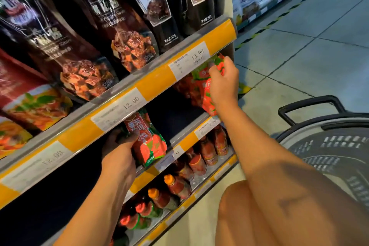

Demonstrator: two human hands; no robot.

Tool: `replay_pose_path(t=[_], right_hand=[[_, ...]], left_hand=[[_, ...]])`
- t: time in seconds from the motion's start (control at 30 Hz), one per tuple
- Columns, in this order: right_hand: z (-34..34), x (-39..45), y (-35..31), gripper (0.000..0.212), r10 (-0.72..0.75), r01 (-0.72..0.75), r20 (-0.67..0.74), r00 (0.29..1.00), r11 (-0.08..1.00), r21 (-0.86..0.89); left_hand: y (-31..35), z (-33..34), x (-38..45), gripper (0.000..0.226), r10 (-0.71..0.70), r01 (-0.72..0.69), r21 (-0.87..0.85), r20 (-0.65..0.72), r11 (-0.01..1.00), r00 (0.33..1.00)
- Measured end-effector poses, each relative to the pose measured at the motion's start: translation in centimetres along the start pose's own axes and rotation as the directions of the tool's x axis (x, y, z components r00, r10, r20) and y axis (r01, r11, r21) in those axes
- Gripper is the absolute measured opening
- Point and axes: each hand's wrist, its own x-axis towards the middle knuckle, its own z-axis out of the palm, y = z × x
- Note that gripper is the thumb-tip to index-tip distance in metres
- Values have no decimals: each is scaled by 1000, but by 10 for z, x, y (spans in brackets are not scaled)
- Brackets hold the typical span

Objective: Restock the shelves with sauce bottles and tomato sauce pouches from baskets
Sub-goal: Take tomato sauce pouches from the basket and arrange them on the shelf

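Observation:
My left hand [119, 156] grips a red and green tomato ketchup pouch [148, 142] and holds it inside the dark middle shelf, under the yellow price rail [123, 94]. My right hand [223, 80] holds the top of another red tomato pouch [207, 96] at the right end of the same shelf. More red pouches stand just behind that one. On the shelf below, red sauce bottles [199, 162] with orange caps stand in rows.
Black pepper sauce pouches [151, 2] fill the top shelf. A grey shopping basket [329, 146] with a black handle sits on the tiled floor at the right. My bare knee [249, 215] is low in front. Another shelf row stands across the aisle.

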Motion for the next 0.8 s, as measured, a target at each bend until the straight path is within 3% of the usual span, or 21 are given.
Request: replay_pose_path(t=[0.17,0.23,0.37,0.57,0.8], right_hand=[[9,13,11,21,39,-38,-6,999,998,59],[16,15,13,15,75,-72,-22,997,994,84],[25,17,13,23,55,-47,-67,996,993,112],[32,16,22,37,91,-77,-72,993,982,173],[15,14,29,39,53,-56,66,996,998,39]], left_hand=[[-11,9,15,58,85,-85,-14,-1,996,996],[-14,14,22,56,121,-122,-25,-31,992,992],[-17,23,32,40,172,-174,-30,-53,984,984],[-22,32,39,45,247,-247,7,-42,969,968],[-23,23,27,48,289,-289,90,14,953,957]])
